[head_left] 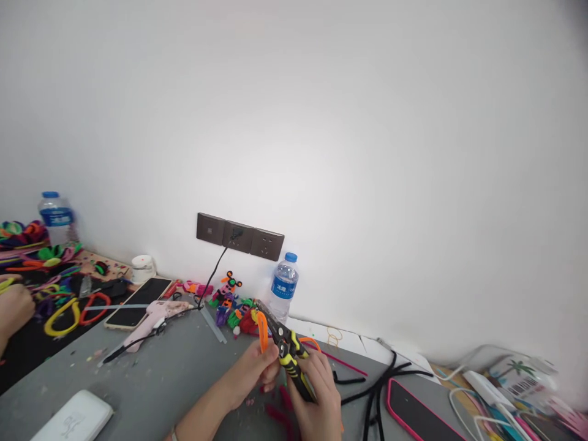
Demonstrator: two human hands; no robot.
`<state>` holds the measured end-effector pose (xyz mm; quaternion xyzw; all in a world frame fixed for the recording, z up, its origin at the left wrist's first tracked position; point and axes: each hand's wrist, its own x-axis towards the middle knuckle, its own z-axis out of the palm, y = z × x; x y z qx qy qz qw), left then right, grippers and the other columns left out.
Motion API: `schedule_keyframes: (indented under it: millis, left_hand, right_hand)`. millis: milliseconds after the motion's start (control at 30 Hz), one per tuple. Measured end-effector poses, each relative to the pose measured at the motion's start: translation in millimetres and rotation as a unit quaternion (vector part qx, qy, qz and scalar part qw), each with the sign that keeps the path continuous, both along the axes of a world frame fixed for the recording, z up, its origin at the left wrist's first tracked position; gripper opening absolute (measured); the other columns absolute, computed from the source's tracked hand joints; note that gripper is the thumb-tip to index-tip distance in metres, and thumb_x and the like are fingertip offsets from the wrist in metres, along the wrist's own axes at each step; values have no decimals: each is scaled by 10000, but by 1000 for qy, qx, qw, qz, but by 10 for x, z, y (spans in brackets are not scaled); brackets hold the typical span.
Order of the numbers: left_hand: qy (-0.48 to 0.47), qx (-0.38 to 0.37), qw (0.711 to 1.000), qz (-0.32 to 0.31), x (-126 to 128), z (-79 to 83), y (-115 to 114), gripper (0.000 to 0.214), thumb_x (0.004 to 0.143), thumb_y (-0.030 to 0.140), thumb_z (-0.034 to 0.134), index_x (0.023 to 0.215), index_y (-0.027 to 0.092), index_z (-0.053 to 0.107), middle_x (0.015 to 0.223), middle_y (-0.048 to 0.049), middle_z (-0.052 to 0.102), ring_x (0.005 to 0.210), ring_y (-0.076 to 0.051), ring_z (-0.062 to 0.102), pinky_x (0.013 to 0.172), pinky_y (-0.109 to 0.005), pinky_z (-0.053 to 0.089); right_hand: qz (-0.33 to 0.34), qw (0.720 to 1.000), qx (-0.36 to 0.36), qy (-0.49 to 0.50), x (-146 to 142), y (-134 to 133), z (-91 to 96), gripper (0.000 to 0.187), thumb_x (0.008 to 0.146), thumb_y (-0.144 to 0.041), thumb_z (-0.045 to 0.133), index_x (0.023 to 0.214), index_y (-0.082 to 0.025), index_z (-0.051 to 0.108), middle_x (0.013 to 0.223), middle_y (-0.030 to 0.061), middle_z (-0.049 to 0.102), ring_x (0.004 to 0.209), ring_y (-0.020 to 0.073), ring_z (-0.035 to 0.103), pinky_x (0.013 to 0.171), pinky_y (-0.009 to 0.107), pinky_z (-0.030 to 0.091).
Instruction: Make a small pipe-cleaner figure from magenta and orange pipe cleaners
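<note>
My left hand (250, 373) pinches a bent orange pipe cleaner (262, 332), whose loop stands up above the fingers. My right hand (320, 392) is wrapped round the black and yellow handles of a pair of pliers (283, 342). The plier jaws point up and left, just beside the orange loop; whether they touch it I cannot tell. More orange shows behind the pliers. Dark red pipe cleaners (278, 415) lie on the grey table below my hands. Small colourful pipe-cleaner figures (229, 306) stand near the wall.
A water bottle (283, 288) stands behind the pliers. To the left lie a pink glue gun (149, 321), a phone (138, 303) and a white case (76, 418). Black pipe cleaners (379, 392) and a pink-edged phone (420, 413) lie right. Another person's hand (16, 306) is far left.
</note>
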<state>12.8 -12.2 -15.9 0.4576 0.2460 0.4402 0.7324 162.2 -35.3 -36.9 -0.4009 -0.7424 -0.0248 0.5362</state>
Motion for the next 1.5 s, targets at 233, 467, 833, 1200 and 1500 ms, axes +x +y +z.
schedule_keyframes:
  millis: [233, 467, 833, 1200, 1500]
  left_hand:
    - [-44, -47, 994, -85, -31, -15, -21, 566, 667, 674, 666, 522, 148, 513, 343, 138, 198, 333, -25, 118, 397, -204, 209]
    - [-75, -67, 989, -112, -11, -13, -55, 490, 712, 579, 701, 573, 163, 482, 395, 131, 222, 362, -34, 138, 407, -197, 199]
    - [-72, -63, 995, -31, 8, 46, -17, 446, 695, 557, 729, 787, 185, 500, 489, 124, 277, 423, -41, 161, 424, -176, 231]
    - [143, 30, 980, 136, -143, -187, 223, 505, 761, 722, 474, 782, 219, 434, 542, 121, 218, 402, -57, 156, 367, -183, 212]
    - [223, 107, 952, 181, -199, -193, 220, 479, 836, 664, 415, 785, 193, 487, 549, 93, 297, 446, -87, 256, 441, -216, 216]
  right_hand:
    - [3, 999, -40, 25, 0, -61, 33, 164, 805, -83, 579, 888, -224, 574, 859, 66, 627, 888, 247, 573, 736, 362, 506]
    - [1, 999, -26, 19, 12, -58, 66, 165, 807, -78, 581, 859, -234, 572, 812, 52, 643, 967, 262, 543, 800, 394, 495]
    - [26, 992, -76, 96, 46, 37, 15, 104, 771, -146, 627, 843, -220, 642, 848, 61, 686, 856, 248, 604, 808, 375, 485]
    - [262, 699, -413, 521, -47, -57, 251, 342, 757, -539, 644, 673, -212, 587, 572, 0, 528, 670, 222, 583, 714, 347, 464]
    - [303, 698, -472, 447, -153, -159, 276, 406, 777, -611, 534, 668, -221, 497, 553, 20, 518, 674, 247, 583, 640, 341, 431]
